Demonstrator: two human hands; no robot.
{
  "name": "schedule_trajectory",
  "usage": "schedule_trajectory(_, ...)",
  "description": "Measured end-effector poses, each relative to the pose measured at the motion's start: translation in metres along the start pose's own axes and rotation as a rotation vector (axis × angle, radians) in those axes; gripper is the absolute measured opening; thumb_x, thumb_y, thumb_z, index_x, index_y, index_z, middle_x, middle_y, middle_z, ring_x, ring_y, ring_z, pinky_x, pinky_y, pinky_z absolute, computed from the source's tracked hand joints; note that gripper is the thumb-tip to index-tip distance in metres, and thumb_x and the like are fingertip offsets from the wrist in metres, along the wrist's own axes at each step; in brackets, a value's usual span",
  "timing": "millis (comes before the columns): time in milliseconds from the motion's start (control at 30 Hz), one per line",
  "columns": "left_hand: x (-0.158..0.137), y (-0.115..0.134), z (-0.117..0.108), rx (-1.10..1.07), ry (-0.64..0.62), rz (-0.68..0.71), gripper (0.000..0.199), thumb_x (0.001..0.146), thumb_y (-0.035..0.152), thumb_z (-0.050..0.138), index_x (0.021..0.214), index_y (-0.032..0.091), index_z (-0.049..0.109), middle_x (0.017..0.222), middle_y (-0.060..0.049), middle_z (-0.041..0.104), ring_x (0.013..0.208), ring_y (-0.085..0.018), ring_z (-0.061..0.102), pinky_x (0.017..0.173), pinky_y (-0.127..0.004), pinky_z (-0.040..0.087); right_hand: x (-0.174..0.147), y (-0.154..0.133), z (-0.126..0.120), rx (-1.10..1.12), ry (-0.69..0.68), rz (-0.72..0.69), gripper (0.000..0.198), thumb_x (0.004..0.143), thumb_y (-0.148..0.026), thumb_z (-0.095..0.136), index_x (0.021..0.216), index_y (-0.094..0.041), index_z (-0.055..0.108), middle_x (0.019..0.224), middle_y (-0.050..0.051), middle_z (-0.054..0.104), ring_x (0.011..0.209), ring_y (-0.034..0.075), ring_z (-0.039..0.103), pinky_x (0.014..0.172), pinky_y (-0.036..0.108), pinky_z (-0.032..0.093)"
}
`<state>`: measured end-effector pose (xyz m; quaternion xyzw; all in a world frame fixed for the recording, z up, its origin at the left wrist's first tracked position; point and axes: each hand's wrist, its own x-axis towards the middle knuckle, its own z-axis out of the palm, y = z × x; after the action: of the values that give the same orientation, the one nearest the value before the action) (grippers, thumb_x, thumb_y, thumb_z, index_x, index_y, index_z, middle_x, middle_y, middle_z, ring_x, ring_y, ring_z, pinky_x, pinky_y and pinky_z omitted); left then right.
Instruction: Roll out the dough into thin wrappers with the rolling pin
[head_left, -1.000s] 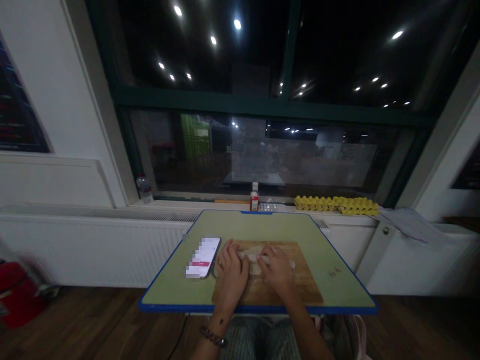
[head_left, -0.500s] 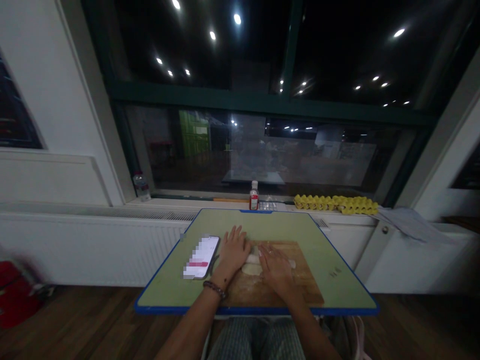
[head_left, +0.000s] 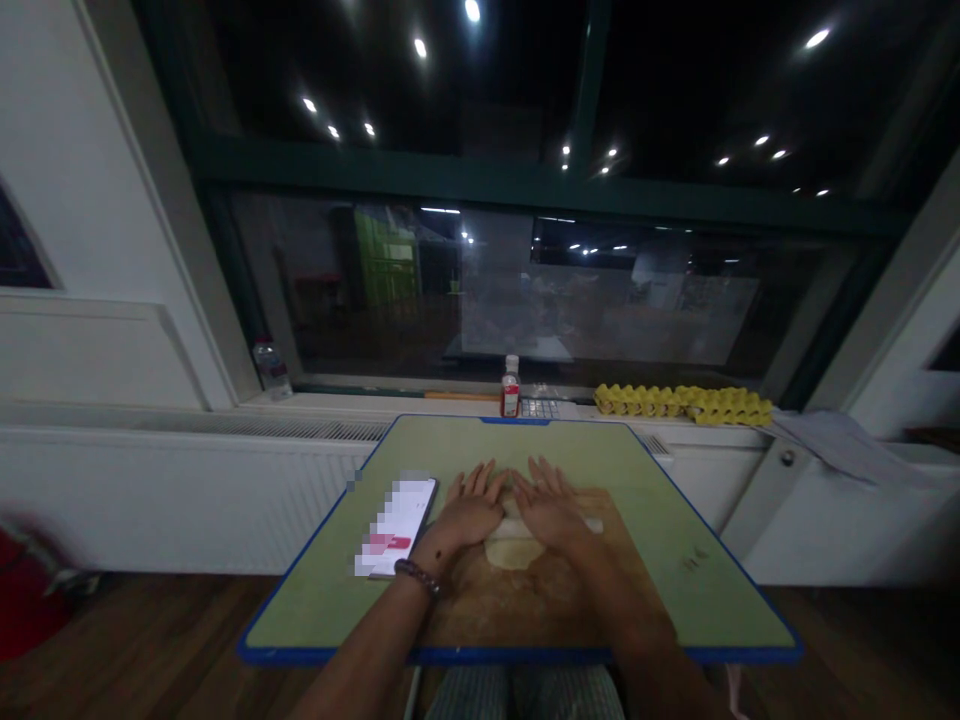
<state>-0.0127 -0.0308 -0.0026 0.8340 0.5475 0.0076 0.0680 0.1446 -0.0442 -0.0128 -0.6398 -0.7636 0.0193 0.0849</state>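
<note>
My left hand (head_left: 471,512) lies flat with fingers spread, its palm on the left part of a pale rolling pin (head_left: 513,528). My right hand (head_left: 551,508) rests palm-down on the pin's right part, fingers stretched forward. The two hands' fingertips nearly meet at the middle. One end of the pin sticks out past my right hand. Just on the near side of the pin lies a flat, roundish piece of dough (head_left: 514,554); its far edge is hidden by the pin and hands. Under it is a wooden cutting board (head_left: 517,610) with faint whitish smears.
A lit phone (head_left: 401,520) lies left of the board on the green, blue-edged table (head_left: 720,590). Along the windowsill behind stand a small bottle with a red label (head_left: 511,392), yellow egg trays (head_left: 682,403) and a clear plastic bottle (head_left: 272,370). A radiator (head_left: 187,500) runs below.
Both hands have slid forward over the rolling pin, and the right fingers now reach further out. More of the dough shows on the near side. The view has shifted slightly.
</note>
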Motion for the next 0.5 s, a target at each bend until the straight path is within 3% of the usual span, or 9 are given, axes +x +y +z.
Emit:
schedule_trajectory(133,-0.010,0.007,0.004,0.000,0.110,-0.074,0.055,0.101,0.036,0.019,0.153,0.022,0.028,0.162,-0.009,0.020,0.149,-0.026,0.014,0.118,-0.054,0.013,-0.009,0.003,0.004,-0.003,0.054,-0.050,0.051,0.099,-0.028,0.027,0.148,-0.025,0.040,0.157,0.004,0.027,0.149,0.023,0.011,0.120,0.047,0.008)
schedule_trajectory(267,-0.031,0.015,0.009,0.048,0.248,-0.018,0.053,0.100,0.033,0.024,0.152,0.025,0.030,0.161,-0.005,0.023,0.149,-0.026,0.014,0.119,-0.054,0.011,-0.025,0.001,0.004,0.002,0.080,-0.055,0.051,0.099,-0.027,0.025,0.146,-0.023,0.044,0.154,0.005,0.036,0.148,0.023,0.016,0.120,0.047,0.011)
schedule_trajectory(400,-0.044,0.016,0.012,0.064,0.264,0.039,0.058,0.096,0.026,0.031,0.153,0.027,0.027,0.162,-0.003,0.022,0.149,-0.025,0.015,0.119,-0.052,0.014,-0.041,-0.002,0.003,-0.006,0.100,-0.079,0.053,0.099,-0.027,0.022,0.147,-0.017,0.042,0.155,0.007,0.035,0.147,0.022,0.019,0.120,0.043,0.010)
schedule_trajectory(500,-0.035,0.013,0.011,0.057,0.254,0.045,0.059,0.095,0.025,0.031,0.154,0.026,0.025,0.162,-0.004,0.022,0.149,-0.025,0.015,0.119,-0.052,0.015,-0.033,0.000,0.002,-0.007,0.044,-0.071,0.054,0.099,-0.027,0.021,0.149,-0.018,0.039,0.155,0.007,0.033,0.148,0.022,0.017,0.120,0.044,0.009)
